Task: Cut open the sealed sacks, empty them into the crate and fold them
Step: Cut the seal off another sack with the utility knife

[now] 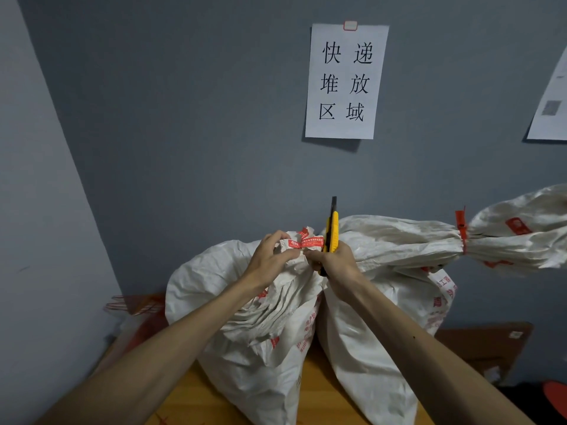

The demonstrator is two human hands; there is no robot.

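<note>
Two white woven sacks stand side by side on a wooden surface. The near left sack (242, 326) has its bunched neck bound with a red printed seal strip (306, 242). My left hand (271, 259) grips that bunched neck just left of the strip. My right hand (333, 262) holds a yellow utility knife (332, 233) upright, blade pointing up, with the fingertips touching the neck beside the strip. The right sack (383, 302) leans rightward, and a red zip tie (461, 230) closes its neck.
A grey wall stands right behind the sacks, with a printed paper sign (345, 81) and a second sheet (549, 96) at the right edge. A brown cardboard box (487, 348) sits at lower right. Red-and-white bags (135, 314) lie at the left. The wooden surface (190, 400) shows below.
</note>
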